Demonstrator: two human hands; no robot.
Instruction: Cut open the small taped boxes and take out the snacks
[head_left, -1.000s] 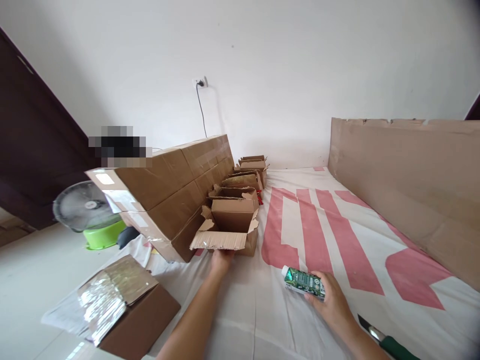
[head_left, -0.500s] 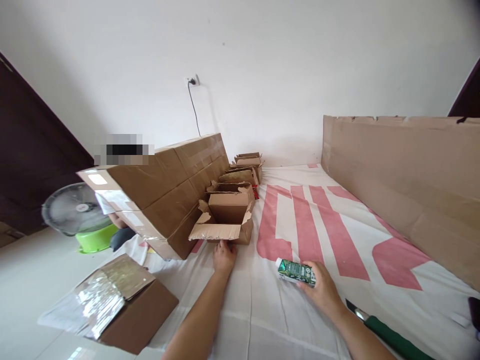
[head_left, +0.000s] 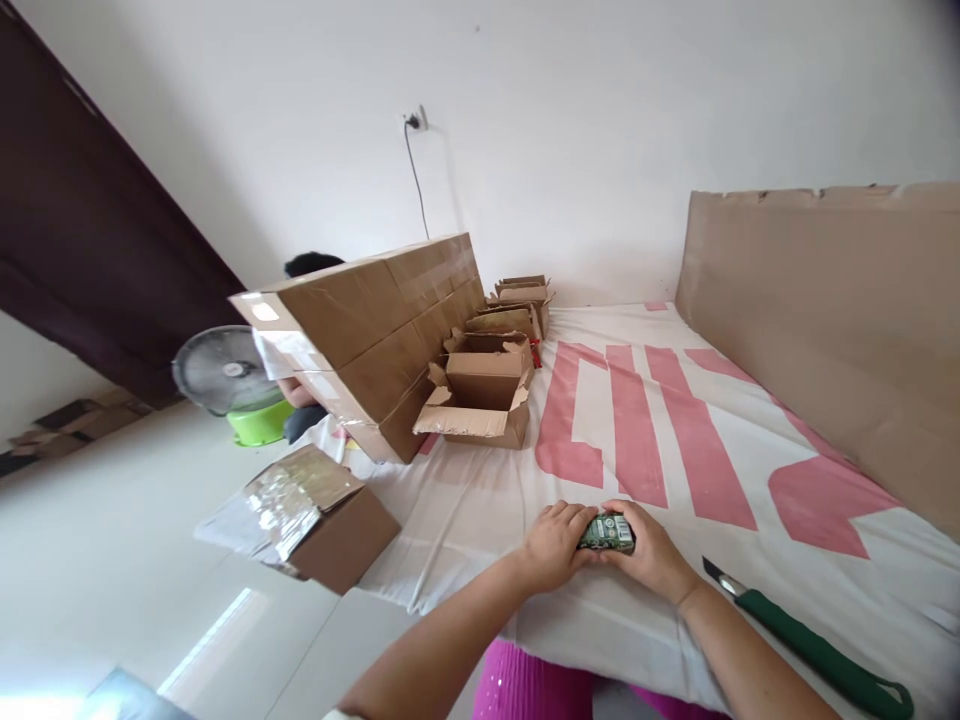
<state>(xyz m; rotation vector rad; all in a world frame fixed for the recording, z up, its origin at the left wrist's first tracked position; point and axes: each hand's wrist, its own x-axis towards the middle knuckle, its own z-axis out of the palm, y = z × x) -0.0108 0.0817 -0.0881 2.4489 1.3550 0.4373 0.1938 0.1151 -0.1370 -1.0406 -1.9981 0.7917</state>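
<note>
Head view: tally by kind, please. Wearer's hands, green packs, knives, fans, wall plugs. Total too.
Wearer's hands (left hand, right hand): 2
Green pack: 1
Knife: 1
Fan: 1
Wall plug: 1
Total: 6

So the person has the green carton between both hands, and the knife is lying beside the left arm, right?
Not quite: the knife lies beside the right arm, as the head view shows. The carton is indeed between the left hand and the right hand.
</note>
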